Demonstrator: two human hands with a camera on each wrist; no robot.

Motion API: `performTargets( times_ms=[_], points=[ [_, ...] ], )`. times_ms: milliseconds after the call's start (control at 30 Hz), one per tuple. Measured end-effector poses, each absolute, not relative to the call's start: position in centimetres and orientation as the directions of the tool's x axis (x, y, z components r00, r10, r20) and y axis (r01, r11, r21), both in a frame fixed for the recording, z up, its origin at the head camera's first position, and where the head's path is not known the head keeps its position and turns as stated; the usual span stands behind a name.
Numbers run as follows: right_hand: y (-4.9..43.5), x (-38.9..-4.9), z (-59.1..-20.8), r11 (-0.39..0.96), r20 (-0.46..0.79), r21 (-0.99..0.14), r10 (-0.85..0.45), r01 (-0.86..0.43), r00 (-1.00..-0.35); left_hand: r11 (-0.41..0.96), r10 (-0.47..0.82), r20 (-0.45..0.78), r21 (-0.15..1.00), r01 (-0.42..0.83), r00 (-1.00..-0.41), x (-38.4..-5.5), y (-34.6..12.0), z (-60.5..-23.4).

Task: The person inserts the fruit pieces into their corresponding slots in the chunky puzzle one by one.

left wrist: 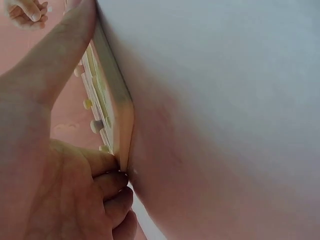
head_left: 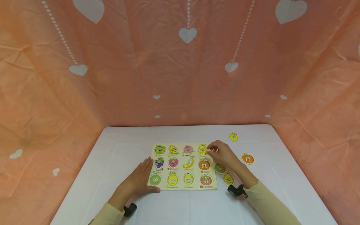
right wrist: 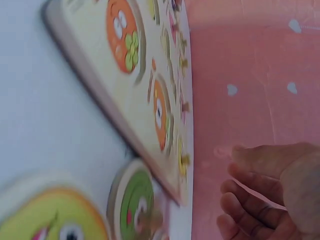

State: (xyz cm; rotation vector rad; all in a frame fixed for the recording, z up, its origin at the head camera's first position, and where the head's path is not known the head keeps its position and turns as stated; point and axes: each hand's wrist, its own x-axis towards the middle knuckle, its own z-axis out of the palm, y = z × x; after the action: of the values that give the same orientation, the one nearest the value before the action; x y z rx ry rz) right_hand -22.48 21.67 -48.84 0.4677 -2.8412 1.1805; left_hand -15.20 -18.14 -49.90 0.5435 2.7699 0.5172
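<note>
A wooden fruit puzzle board (head_left: 181, 185) lies flat with rows of fruit pictures, several with knobbed pieces in their slots. At its near left corner my left hand (head_left: 138, 179) rests against the edges, thumb along the near side and fingers at the left side. My right hand (head_left: 223, 155) hovers by the far right corner, beside the yellow pear piece (head_left: 202, 149), whose knob shows in the right wrist view. Its loosely bent fingers (right wrist: 260, 162) appear to hold nothing and stand apart from the board there.
Loose pieces lie right of the board: a green round piece (head_left: 220, 168) against its edge, a yellow smiling piece (head_left: 228, 179), an orange fruit piece (head_left: 247, 158) and a pineapple piece (head_left: 233, 137). White cloth covers the table (head_left: 123, 140); a pink heart-patterned sheet (head_left: 168, 78) hangs around it.
</note>
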Motion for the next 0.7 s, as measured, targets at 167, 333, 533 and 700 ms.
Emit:
performTargets(
  times_ms=[167, 333, 533, 700],
  points=[
    [23.2, -22.3, -49.0, 0.706, 0.119, -0.671, -0.198, -0.226, -0.973, 0.869, 0.405, -0.204, 0.389, 0.306, -0.891, -15.2, -18.3, -49.9],
    [24.8, -21.8, -48.9, 0.716, 0.079, -0.678, -0.151, -0.165, -0.985, 0.860, 0.409, -0.196, 0.408, 0.305, -0.891, -15.0, -18.4, -49.8],
    [26.8, -21.4, -49.1, 0.734, 0.108, -0.658, -0.126, -0.166, -0.986, 0.853, 0.418, -0.186, 0.416, 0.315, -0.889, -15.0, -18.5, -49.8],
    [27.8, -20.9, -49.3, 0.746, 0.077, -0.656, -0.085, -0.115, -0.993, 0.854, 0.421, -0.189, 0.414, 0.317, -0.887, -15.2, -18.6, -50.1]
  ],
)
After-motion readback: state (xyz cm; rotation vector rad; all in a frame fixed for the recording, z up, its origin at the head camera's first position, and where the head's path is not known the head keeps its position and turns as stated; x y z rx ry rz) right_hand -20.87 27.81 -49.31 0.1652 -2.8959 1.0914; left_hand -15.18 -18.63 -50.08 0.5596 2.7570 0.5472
